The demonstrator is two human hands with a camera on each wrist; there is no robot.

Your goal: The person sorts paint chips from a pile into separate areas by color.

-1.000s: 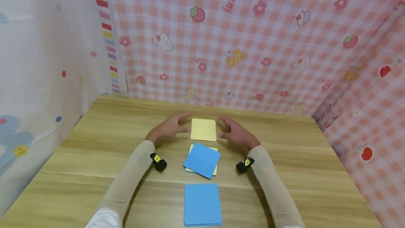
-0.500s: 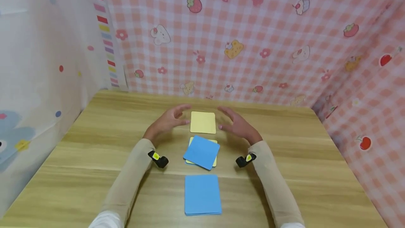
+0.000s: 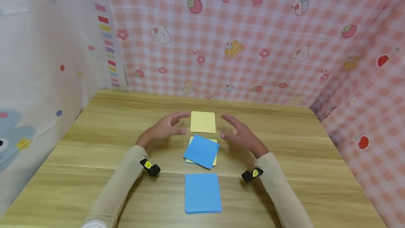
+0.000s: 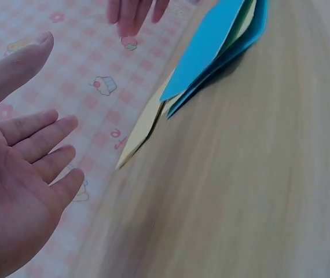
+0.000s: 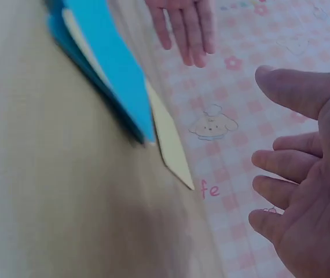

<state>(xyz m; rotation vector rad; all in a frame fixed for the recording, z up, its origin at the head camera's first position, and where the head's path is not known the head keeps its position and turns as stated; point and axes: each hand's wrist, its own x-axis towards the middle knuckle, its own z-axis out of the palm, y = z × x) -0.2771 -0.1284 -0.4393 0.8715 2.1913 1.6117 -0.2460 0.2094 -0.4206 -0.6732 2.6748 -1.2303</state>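
Yellow card [image 3: 203, 122] lies at mid-frame on the desk [image 3: 300, 133] between your left hand [image 3: 162, 128] and right hand [image 3: 243, 136], both spread and empty; likely light, fairly stiff, best pinched by its side edges.

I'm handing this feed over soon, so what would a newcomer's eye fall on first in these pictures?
Probably the bright blue square card, lying askew over a yellow square card on the wood-grain table. Next, the pale-yellow square card farther back, with the left hand and right hand on either side, neither gripping it. Behind the table, a pink-and-white checked cloth printed with small cartoons may also draw the eye.
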